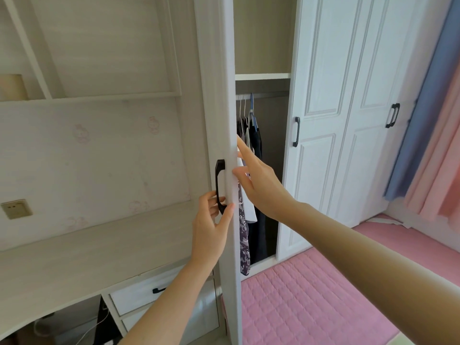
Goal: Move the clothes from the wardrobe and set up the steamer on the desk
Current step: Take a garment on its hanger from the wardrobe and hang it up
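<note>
from the head camera, your left hand (211, 225) is curled around the lower end of the black handle (220, 186) on the wardrobe door (225, 83), which stands edge-on to you. your right hand (258, 180) is open with fingers spread, its thumb touching the door edge and holding nothing. the clothes (250, 185) hang just behind that right hand, inside the opening, long axis straight down from the rail (263, 95). the right hand is the nearer one to them. the desk (82, 257) lies to the left of both hands; i see no steamer on it.
</note>
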Action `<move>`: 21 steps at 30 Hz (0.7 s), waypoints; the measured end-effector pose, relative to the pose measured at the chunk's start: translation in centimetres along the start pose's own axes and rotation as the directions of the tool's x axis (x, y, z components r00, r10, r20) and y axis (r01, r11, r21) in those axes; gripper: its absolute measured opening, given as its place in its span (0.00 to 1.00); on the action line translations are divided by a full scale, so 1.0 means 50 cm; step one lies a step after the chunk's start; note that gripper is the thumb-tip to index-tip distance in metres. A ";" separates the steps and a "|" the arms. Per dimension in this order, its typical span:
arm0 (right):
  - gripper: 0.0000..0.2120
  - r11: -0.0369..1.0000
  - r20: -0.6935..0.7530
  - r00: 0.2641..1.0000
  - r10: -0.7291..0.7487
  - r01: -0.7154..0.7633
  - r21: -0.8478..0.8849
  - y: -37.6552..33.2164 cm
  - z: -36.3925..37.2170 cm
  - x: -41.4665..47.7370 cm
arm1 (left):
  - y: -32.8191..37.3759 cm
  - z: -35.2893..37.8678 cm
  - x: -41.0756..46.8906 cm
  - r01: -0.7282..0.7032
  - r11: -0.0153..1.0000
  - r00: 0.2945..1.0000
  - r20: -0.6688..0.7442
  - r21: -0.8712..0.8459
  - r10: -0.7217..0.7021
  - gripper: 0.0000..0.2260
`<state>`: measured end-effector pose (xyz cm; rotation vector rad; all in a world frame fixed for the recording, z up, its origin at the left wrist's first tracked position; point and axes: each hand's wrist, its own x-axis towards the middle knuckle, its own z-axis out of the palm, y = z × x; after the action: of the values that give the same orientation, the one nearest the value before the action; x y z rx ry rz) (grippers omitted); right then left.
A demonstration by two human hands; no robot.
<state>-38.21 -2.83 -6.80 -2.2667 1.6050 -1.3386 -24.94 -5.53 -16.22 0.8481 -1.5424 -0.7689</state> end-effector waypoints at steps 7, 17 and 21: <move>0.27 0.988 0.098 0.992 -0.076 0.088 -0.130 0.035 -0.050 -0.012 | 0.031 0.034 -0.019 0.058 0.998 0.993 -0.109 0.033 -0.054 0.13; 0.26 0.958 0.201 0.977 -0.075 0.126 -0.256 0.160 -0.154 -0.065 | 0.072 0.132 -0.079 -0.363 0.704 0.845 -0.102 0.610 0.525 0.20; 0.26 0.953 0.208 0.977 -0.042 0.101 -0.285 0.218 -0.184 -0.080 | 0.071 0.213 -0.083 -0.415 0.684 0.878 0.067 0.600 0.474 0.19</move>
<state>-52.75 -0.87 -8.90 -2.5515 1.7667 -0.8949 -35.54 0.04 -16.70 0.8818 -1.8377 0.1494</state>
